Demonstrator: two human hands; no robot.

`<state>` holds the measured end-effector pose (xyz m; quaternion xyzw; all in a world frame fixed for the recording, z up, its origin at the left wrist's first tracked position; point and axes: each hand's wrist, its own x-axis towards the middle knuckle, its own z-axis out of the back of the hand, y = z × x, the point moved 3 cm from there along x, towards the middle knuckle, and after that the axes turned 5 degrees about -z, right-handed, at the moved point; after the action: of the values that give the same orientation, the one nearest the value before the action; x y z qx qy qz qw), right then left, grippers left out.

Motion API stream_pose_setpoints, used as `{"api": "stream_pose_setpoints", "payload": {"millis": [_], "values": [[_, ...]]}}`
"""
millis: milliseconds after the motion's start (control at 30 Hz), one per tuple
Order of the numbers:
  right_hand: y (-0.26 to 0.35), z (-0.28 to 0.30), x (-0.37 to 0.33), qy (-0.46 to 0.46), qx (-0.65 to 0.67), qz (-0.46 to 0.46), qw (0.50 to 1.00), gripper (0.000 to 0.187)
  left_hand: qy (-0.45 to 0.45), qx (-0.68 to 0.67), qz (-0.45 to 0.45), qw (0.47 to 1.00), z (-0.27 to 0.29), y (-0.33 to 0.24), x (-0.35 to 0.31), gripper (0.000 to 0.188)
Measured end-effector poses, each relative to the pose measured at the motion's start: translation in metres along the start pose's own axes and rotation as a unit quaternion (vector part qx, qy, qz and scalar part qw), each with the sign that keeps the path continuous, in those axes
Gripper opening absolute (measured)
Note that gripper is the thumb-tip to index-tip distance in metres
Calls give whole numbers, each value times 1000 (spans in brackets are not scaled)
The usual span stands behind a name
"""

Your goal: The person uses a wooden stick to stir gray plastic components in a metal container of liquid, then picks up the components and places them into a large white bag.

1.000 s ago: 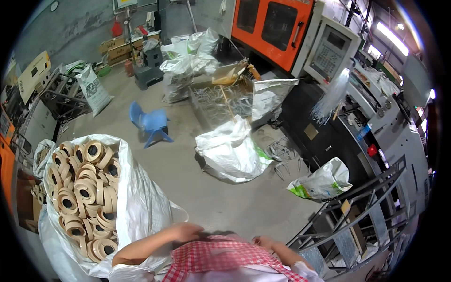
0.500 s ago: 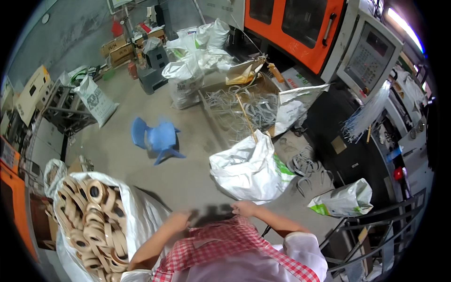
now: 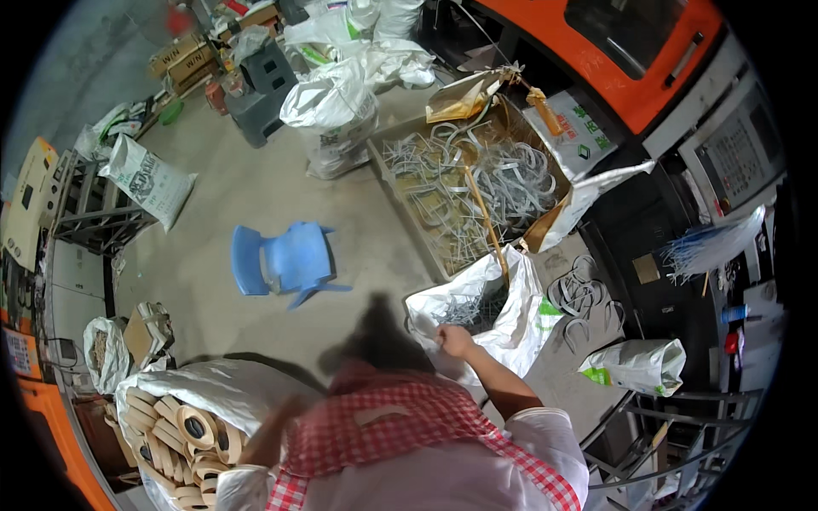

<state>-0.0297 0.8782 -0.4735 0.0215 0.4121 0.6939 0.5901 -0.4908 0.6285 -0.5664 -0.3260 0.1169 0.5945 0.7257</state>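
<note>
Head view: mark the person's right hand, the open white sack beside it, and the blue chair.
Right hand [image 3: 456, 341]: head view, middle of the hand.
Open white sack [image 3: 519, 328]: head view, sack's wall, right of its opening.
Blue chair [image 3: 298, 256]: head view, on the seat.

Floor [image 3: 375, 213] offers passage between the blue chair [image 3: 294, 255] and the scrap-filled bin [image 3: 407, 211]; the white sack [image 3: 524, 336] opens upward, the right hand [image 3: 456, 341] at its near rim; a stick [image 3: 487, 226] slants from the bin to the far rim, obstructing entry there; rightward lie grey loops [image 3: 579, 294]; leftward, the ring-filled sack [image 3: 230, 383] blocks low movement.
</note>
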Motion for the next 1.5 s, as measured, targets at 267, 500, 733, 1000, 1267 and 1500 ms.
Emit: {"api": "stream_pose_setpoints", "payload": {"millis": [267, 500, 733, 1000, 1267, 1500], "values": [[-69, 14, 108, -71, 300, -221, 925, 27, -135, -301, 174, 928, 270, 95, 162, 26], [-101, 80, 258, -266, 665, -178, 674, 10, -38, -242, 71, 967, 366, 78, 317, 34], [-184, 125, 405, -498, 574, -425, 493, 66, 75, -52, -2, 996, 464, 48, 374, 41], [-178, 147, 449, -357, 834, -304, 289, 50, 17, -102, 52, 993, 555, 53, 464, 36], [-138, 144, 361, -573, 691, -439, 35, 15, 136, -113, -8, 984, 613, 36, 591, 33], [21, 162, 225, -502, 791, -348, -34, 21, 192, -13, -211, 958, 653, -15, 724, 28]]}}
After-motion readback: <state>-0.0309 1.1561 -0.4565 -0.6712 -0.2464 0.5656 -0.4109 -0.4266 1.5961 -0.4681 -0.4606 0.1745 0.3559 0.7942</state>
